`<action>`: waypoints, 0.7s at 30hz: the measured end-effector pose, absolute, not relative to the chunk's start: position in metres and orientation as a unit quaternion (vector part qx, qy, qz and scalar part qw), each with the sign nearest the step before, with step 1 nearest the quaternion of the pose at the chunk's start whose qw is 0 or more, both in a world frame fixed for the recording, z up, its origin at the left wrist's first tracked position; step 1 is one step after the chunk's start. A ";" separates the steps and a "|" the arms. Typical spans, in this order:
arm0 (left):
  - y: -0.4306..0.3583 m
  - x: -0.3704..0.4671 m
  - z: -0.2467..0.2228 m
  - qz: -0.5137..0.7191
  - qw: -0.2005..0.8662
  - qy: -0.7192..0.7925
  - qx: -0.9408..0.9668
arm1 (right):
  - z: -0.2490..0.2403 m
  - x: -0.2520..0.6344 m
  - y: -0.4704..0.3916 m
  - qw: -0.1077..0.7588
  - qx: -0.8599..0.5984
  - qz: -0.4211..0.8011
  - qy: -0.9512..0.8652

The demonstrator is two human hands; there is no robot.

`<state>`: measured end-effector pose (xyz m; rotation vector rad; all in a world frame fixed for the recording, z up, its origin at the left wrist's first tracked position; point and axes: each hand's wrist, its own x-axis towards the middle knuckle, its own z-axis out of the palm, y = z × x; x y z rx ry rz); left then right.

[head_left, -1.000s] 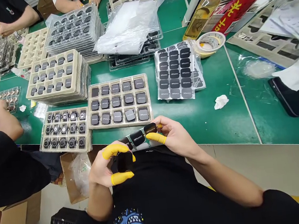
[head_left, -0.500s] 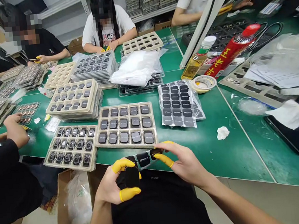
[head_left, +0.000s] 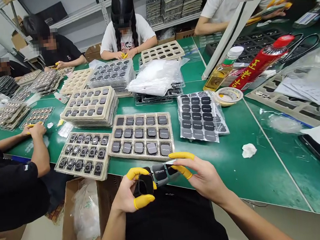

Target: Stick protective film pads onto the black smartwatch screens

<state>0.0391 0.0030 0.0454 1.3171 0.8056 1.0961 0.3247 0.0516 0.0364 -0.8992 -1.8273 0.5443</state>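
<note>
My left hand [head_left: 134, 190], with yellow finger cots, grips a dark, glossy, rounded-square watch body [head_left: 145, 184] between thumb and fingers. A strip of black rounded-square stickers [head_left: 160, 173] with white lettering runs from behind that watch body to my right hand [head_left: 197, 171]. My right thumb and index finger, also in yellow cots, pinch the strip's right end. Whether my left fingers touch the strip's other end is hidden. Just beyond my hands lies a beige tray [head_left: 143, 159] of dark square pieces, and left of it a tray of watches [head_left: 82, 154].
Sticker sheets [head_left: 196, 118] lie right of the trays, near a tape roll [head_left: 228, 96], an oil bottle [head_left: 224, 68] and a red can [head_left: 262, 65]. Stacked trays [head_left: 88, 108] stand behind. A cardboard box [head_left: 67, 234] is on the floor. Several co-workers sit around the green table [head_left: 226, 162].
The view has shifted, so the scene sits further right. My left hand has tilted the watch body, now showing its rim. The co-worker at left has brought both hands together.
</note>
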 end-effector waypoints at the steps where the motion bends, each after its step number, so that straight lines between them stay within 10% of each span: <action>1: 0.003 0.040 0.043 0.473 0.589 0.351 0.554 | 0.037 0.324 0.052 0.491 -0.373 0.224 -0.755; 21: 0.025 0.032 0.022 0.499 0.571 0.343 0.554 | 0.123 0.331 0.065 0.450 -0.405 0.487 -0.629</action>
